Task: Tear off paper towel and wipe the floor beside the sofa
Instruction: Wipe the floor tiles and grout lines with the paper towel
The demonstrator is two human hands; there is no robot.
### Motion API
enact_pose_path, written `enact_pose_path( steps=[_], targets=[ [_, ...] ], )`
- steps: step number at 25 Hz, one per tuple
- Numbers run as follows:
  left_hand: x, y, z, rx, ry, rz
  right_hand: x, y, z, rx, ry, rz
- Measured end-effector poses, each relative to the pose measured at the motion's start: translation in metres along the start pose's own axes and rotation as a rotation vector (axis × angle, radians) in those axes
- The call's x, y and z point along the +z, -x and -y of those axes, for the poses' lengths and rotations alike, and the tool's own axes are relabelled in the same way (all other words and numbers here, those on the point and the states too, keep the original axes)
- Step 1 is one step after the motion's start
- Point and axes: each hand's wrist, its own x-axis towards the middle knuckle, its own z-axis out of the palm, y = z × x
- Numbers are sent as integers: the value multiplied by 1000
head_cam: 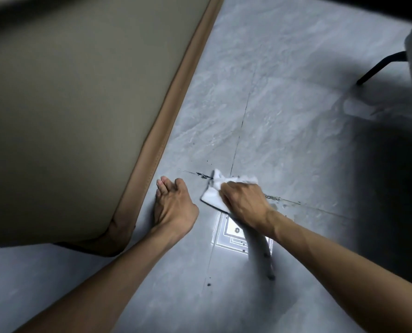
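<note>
Head view
Towel: one white wad, crumpled flat on the floor, right where two dark seams cross, near the sofa but not touching it.
Right hand: my right hand sits on top of the towel, fingers curled and clamped on it; their tips are hidden in the paper.
Left hand: my left hand rests on the floor between sofa and towel, fingers straight and close together, holding nothing. It lies just beside the sofa's tan edge; I cannot tell if it touches.
How it handles: I judge the towel very light, soft and limp. It will fold under any push, and it should tear or pill if it gets wet and I drag it hard across a seam.
Where to hold: bunched under the palm with the fingers over the top, so the loose corner toward me does not flap or trail.
Floor: grey tile with a gloss, likely slick under paper, so the push must come from above.
Dirt: dark specks along the seams and nearer me, several, too small to count surely.
Count: one towel, two hands, one sofa, two seams.
Also there: one dark leg far right, well apart; one bright glare on the tile by my right wrist.
</note>
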Motion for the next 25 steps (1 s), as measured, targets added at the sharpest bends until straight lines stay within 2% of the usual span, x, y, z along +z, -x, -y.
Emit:
enact_pose_path(
  steps=[1, 3, 5, 10, 13, 15, 17, 18, 21, 23, 24, 25],
  targets=[
    [-1, 1, -2, -1, -6, 9, -3, 9, -8, 119, 3, -13],
    [-3, 2, -4, 0, -19, 23, -7, 5, -21, 468, -59, -140],
    [-4, 1, -3, -10, -11, 32, -7, -19, -21, 658, -162, -246],
    [-10, 1, 1, 2, 7, 63, 9, -31, 5, 435, 73, -106],
    [-8, 2, 6, 22, 21, 54, 8, -30, -8, 424, 203, -82],
    [-5, 3, 6, 31, 28, 51, 11, -34, -8, 457, 161, -61],
    [-4, 2, 6, 30, 35, 31, 11, -54, 13, 561, 97, -104],
    [-3, 2, 6, 28, 45, 27, 12, -70, 29, 548, 49, -119],
    [-1, 3, 7, -11, 102, -9, 16, -104, 74, 209, -19, -40],
    [-1, 4, 10, -34, 131, -48, 13, -104, 62, 40, 6, 9],
    [-2, 4, 9, -37, 134, -50, 11, -92, 42, 38, 84, 46],
    [-3, 3, 7, -42, 145, -45, 7, -76, 17, 129, 142, 75]
  ],
)
